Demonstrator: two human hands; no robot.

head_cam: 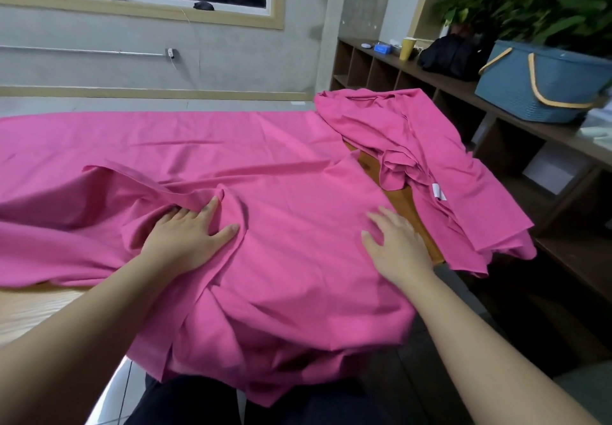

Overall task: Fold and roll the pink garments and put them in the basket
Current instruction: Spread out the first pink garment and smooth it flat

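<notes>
The big pink garment (281,199) lies spread across most of the worktop (29,308), its near edge spilling off toward the person, probably so it can be smoothed flat before the first fold. A second heap of pink garments (414,146) sits rumpled at the worktop's right end, partly hanging over the edge, seemingly waiting its turn. The blue basket (543,86) with tan handles stands on the shelf unit (463,86) to the right, well apart from the cloth, likely within reach for the finished rolls. The left hand (188,235) presses flat on a bunched ridge of cloth, fingers spread and holding nothing; the right hand (397,245) rests flat with fingers apart near the garment's right edge, as if to pin it. A small white label (438,191) shows in the heap; any writing on it is too small to read.
</notes>
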